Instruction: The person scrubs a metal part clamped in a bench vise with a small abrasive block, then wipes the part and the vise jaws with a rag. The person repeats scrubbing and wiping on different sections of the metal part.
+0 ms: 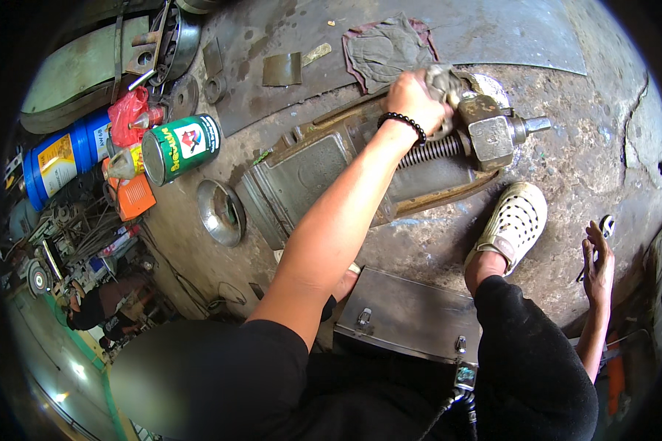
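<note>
A crumpled grey rag [443, 82] is bunched in my left hand [412, 99], whose wrist wears a black bead bracelet. The hand presses over a long metal vise [294, 184] on the floor, beside its threaded screw [430, 153] and the heavy block [489, 136] at the screw's right end. My forearm hides part of the vise body. Far to the right, my right hand [600, 268] is low by the floor with its fingers stretched out. A wrench [607, 225] shows at its fingertips; part of the tool is hidden behind the hand.
A grey cloth [386, 55] lies beyond the vise, near a small metal plate [282, 70]. To the left are a metal bowl [222, 213], a green can [182, 151] and a blue bucket [62, 162]. My clog [518, 220] and a metal box [412, 312] sit on the near side.
</note>
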